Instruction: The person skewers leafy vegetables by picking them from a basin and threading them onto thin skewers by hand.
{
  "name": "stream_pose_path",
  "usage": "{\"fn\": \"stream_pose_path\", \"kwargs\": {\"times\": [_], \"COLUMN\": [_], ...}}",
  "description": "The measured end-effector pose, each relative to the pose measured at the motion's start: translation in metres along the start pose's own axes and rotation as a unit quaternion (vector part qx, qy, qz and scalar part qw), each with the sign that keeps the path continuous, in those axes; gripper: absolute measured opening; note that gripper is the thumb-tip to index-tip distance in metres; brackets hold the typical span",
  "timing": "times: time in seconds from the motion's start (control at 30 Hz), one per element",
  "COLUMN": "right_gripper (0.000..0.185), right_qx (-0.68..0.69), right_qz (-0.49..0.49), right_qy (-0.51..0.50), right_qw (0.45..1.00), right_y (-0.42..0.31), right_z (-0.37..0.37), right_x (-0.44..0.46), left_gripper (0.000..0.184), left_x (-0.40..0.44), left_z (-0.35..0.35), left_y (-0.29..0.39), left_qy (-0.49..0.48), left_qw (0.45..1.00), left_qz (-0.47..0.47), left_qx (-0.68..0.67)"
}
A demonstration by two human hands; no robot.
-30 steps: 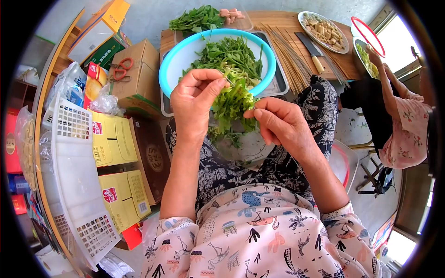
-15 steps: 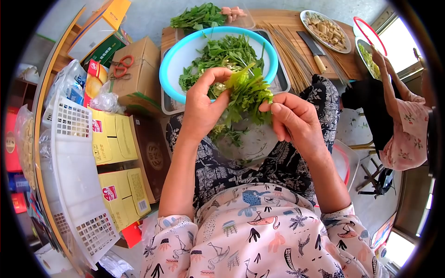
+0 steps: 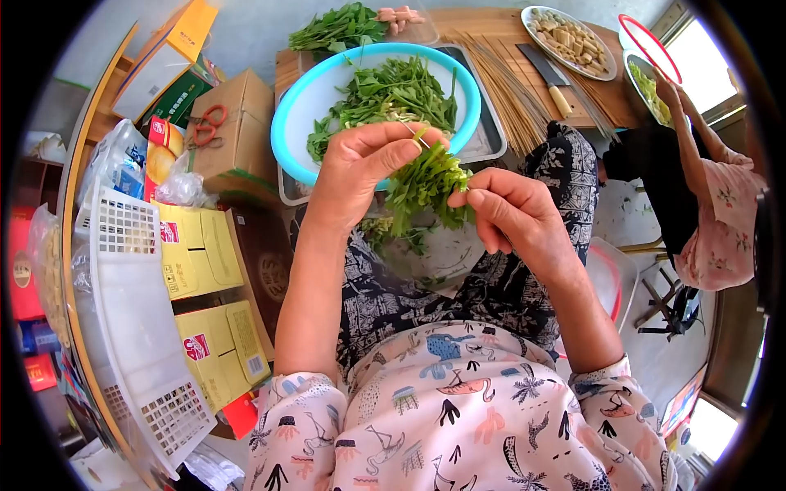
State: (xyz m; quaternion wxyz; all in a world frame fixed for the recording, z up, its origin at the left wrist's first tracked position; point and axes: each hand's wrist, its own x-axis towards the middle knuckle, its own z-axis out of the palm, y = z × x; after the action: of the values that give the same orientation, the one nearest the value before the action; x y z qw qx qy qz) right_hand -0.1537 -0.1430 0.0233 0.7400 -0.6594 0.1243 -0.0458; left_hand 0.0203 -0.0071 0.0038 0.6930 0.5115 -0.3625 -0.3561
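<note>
A bunch of leafy greens (image 3: 427, 192) hangs between my two hands over my lap, and a thin pale skewer shows at its upper end. My left hand (image 3: 360, 168) is closed, pinching a small green piece at that end beside the skewer. My right hand (image 3: 516, 213) is closed with thumb and fingertips on the bunch's lower right end; what the fingers cover is hidden. Just beyond my hands, a blue-rimmed basin (image 3: 282, 135) holds more picked greens (image 3: 393, 94). Below the bunch, loose leaves lie in a tray-like surface between my knees.
Thin bamboo skewers (image 3: 499, 90), a knife (image 3: 544, 74) and a plate of cut pieces (image 3: 577, 45) lie on the table. A bundle of greens (image 3: 336, 31) sits behind the basin. Boxes with scissors (image 3: 210, 127) stand left. Another person's arm (image 3: 692, 159) reaches a bowl at right.
My left hand has shifted slightly from the bunch's top, and a larger leaf there no longer stands out. The bunch looks more gathered. The view has moved a little.
</note>
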Motion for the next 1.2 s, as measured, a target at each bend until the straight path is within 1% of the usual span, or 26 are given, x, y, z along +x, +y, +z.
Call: {"fn": "stream_pose_path", "kwargs": {"times": [0.03,0.1,0.17,0.23,0.3,0.43,0.5,0.73,0.8,0.93,1.03,1.1,1.13,1.2], "right_gripper": [0.023,0.023,0.024,0.024,0.024,0.024,0.023,0.023,0.023,0.024,0.024,0.024,0.024,0.024], "right_qx": [-0.005,-0.010,0.000,0.004,0.008,0.009,0.001,-0.018,-0.019,-0.017,-0.014,-0.011,-0.010,-0.008], "right_qz": [0.004,0.008,0.036,0.041,0.047,0.052,0.054,0.066,0.067,0.068,0.070,0.073,0.076,0.081], "right_qy": [-0.002,-0.004,-0.013,-0.012,-0.011,-0.027,-0.034,-0.026,-0.031,-0.037,-0.039,-0.040,-0.045,-0.051], "right_qw": [1.000,1.000,0.999,0.999,0.999,0.998,0.998,0.997,0.997,0.997,0.997,0.996,0.996,0.995], "right_y": [-0.001,-0.002,-0.003,-0.003,-0.003,-0.004,-0.003,-0.003,-0.002,-0.003,-0.002,0.000,0.002,0.004], "right_z": [0.000,-0.001,-0.002,-0.003,-0.003,-0.004,-0.004,-0.003,-0.002,0.001,0.001,0.000,-0.001,-0.002], "right_x": [0.000,0.000,0.000,0.000,0.000,0.000,-0.001,-0.002,-0.001,0.000,0.001,0.003,0.003,0.003], "left_gripper": [0.029,0.023,0.021,0.020,0.020,0.018,0.014,0.013,0.012,0.012,0.013,0.014,0.014,0.015], "left_x": [0.000,0.001,0.001,0.002,0.004,0.005,0.004,0.001,-0.002,-0.005,-0.007,-0.009,-0.010,-0.010], "left_z": [-0.001,-0.004,-0.005,-0.005,-0.003,0.002,0.005,-0.001,0.001,0.004,0.003,0.000,-0.002,-0.005], "left_y": [0.000,0.001,0.000,-0.002,-0.003,0.003,0.006,-0.006,-0.002,-0.008,-0.009,-0.014,-0.017,-0.020], "left_qy": [0.000,-0.007,-0.012,-0.017,-0.058,-0.086,-0.101,-0.074,-0.091,-0.090,-0.083,-0.054,-0.052,-0.084], "left_qw": [1.000,0.999,0.999,0.998,0.996,0.995,0.988,0.991,0.991,0.993,0.994,0.997,0.997,0.995], "left_qz": [-0.001,-0.033,-0.032,-0.031,-0.012,-0.020,-0.029,-0.024,-0.070,-0.058,-0.074,-0.059,-0.060,-0.045], "left_qx": [0.000,0.028,0.041,0.053,0.063,0.055,0.113,0.106,0.068,0.039,0.022,-0.007,-0.007,0.032]}}
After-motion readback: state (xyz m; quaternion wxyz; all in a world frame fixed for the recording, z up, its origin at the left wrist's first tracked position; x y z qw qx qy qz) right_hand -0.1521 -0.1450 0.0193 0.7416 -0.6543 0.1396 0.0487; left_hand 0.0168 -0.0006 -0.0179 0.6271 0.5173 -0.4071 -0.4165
